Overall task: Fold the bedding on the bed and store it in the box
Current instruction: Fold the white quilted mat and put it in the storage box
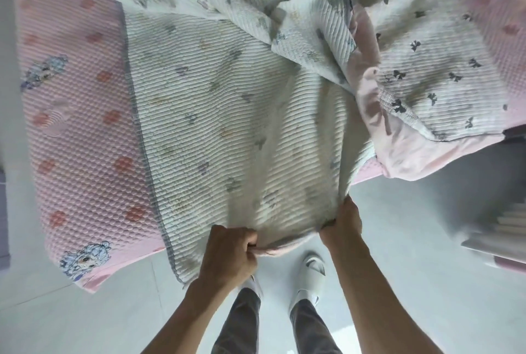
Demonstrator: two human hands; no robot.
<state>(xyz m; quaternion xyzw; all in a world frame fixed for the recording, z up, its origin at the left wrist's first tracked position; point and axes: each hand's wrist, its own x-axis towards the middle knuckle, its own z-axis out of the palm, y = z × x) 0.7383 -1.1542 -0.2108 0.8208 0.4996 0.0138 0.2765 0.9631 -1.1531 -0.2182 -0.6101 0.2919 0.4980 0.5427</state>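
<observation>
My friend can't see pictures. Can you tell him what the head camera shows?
Two hands, left hand and right hand, grip the near edge of a white ribbed quilt spread over a pink bed sheet. Another white quilt with dark bows lies crumpled on the right.

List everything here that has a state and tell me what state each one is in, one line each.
White ribbed quilt: spread on the bed, near edge gripped, far part rumpled.
Left hand: fist clenched on the quilt's near edge.
Right hand: gripping the quilt's near edge.
Bow-print quilt: crumpled, unfolded, at the right.
Pink bed cover: lying flat under the quilts.
</observation>
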